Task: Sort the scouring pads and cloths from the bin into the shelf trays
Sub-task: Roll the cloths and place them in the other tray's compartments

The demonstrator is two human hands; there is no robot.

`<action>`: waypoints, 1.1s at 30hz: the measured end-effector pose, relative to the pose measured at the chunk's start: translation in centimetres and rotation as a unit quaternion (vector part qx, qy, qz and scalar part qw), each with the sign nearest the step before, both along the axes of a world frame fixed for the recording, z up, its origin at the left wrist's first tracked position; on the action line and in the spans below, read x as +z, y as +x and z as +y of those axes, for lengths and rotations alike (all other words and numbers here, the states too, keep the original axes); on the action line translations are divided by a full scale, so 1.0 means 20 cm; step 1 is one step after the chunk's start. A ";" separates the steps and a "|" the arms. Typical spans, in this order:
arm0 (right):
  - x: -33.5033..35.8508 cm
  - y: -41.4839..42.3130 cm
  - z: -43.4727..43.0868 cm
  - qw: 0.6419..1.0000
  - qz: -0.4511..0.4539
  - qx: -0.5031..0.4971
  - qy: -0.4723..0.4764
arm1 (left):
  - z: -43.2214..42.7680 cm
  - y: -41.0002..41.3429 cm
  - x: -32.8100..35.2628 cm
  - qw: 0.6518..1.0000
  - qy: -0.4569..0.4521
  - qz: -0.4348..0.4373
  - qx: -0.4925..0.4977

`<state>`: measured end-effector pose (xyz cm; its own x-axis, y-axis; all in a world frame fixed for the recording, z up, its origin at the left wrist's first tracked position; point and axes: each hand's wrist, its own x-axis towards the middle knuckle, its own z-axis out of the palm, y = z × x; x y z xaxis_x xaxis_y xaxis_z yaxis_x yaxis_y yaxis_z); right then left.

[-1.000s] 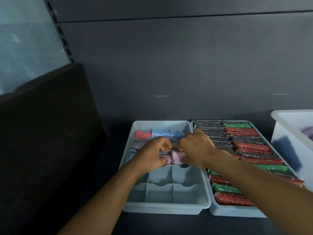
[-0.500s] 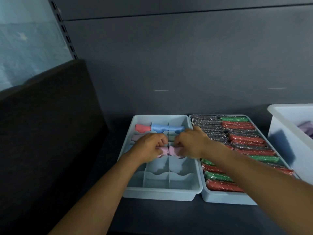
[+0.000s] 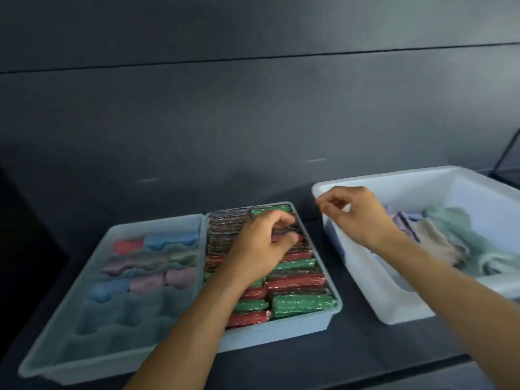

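Leaving left tray [image 3: 84,368], cloth [image 3: 180,277] placed; next fetch from bin [image 3: 394,305].
Right hand [image 3: 357,218] empty, loosely curled at bin rim; left hand [image 3: 261,249] curled over pads [image 3: 301,304], grip indeterminate.

A pale blue divided tray [image 3: 84,367] lies on the left. Its far compartments hold rolled cloths [image 3: 157,266] in red, blue, purple and grey-green, lying on their sides. A second pale blue tray [image 3: 281,333] touches its right side, packed with flat, glittery scouring pads [image 3: 301,304] in red, green and dark rows. Further right stands a white bin [image 3: 394,305] holding loose cloths [image 3: 455,237], teal, beige and lilac, in a crumpled heap.
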<state>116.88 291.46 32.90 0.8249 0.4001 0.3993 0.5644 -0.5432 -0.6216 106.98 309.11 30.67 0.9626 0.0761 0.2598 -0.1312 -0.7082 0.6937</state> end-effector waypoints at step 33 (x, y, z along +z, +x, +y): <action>0.42 0.08 -0.27 0.902 0.319 0.216 0.196 | -0.36 0.11 0.24 0.884 -0.458 -0.004 -0.093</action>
